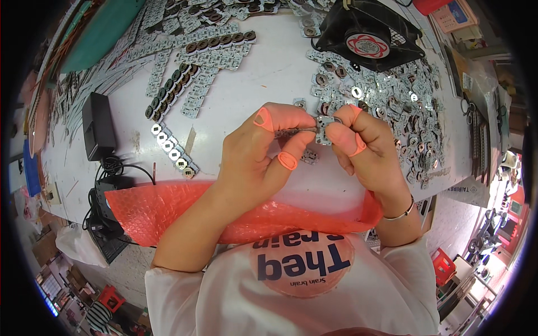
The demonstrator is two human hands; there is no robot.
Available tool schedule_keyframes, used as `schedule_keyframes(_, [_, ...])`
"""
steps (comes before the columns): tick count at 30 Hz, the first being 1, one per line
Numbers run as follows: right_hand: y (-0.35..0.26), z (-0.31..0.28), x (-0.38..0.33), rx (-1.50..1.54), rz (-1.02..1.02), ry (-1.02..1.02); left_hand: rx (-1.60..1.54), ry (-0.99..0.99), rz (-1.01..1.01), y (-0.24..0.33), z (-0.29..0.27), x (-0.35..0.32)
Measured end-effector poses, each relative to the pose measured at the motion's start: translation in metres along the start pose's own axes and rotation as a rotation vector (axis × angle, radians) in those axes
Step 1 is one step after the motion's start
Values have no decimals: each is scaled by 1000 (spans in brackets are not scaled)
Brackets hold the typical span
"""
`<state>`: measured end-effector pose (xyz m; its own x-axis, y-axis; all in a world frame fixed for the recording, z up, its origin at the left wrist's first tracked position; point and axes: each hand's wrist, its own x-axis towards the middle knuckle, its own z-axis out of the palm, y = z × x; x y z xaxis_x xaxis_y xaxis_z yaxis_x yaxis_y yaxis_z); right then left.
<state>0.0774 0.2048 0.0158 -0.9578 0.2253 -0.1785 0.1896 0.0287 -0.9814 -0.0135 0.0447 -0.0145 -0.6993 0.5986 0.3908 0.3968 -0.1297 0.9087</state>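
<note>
Both my hands meet above the white table, with orange finger cots on thumbs and forefingers. My left hand [251, 151] pinches a strip of small circuit boards between thumb and forefinger; most of the strip is hidden in the grip. At the strip's right end a small circuit board [322, 130] shows between the hands. My right hand [371, 147] is closed on that end, thumb and forefinger pressed together. Just below the fingers a loose small board [310, 157] lies on the table, and another board [300, 103] lies just beyond them.
A heap of small boards with round metal parts [414, 126] covers the right side. A black fan [370, 39] stands behind it. Rows of board strips [199, 89] lie at the left and back. A black box [100, 126] with cables stands left; red bubble wrap [162, 210] lines the front edge.
</note>
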Motion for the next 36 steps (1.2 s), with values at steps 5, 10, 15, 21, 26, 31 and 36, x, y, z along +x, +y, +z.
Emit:
schedule_keyframes(5, [-6, 3, -3, 112, 40, 29, -37, 52, -18, 0, 1, 0])
schedule_keyframes(10, [-8, 5, -3, 149, 96, 42, -9, 35, 98, -2, 3, 3])
schedule_keyframes(15, [-7, -6, -1, 6, 58, 54, 17, -32, 36, -4, 2, -2])
schedule_keyframes(21, [4, -19, 2, -401, -151, 49, -160, -126, -140, -2, -1, 2])
schedule_keyframes(26, [-1, -24, 0, -346, -118, -57, -407, -132, -401, 5, -3, 3])
schedule_keyframes(31, [-8, -17, 0, -187, -39, -139, -646, -169, -488, 3, -5, 1])
schedule_keyframes(36, [-8, -8, -3, 51, 20, -159, -863, -188, -688, 10, -15, 8])
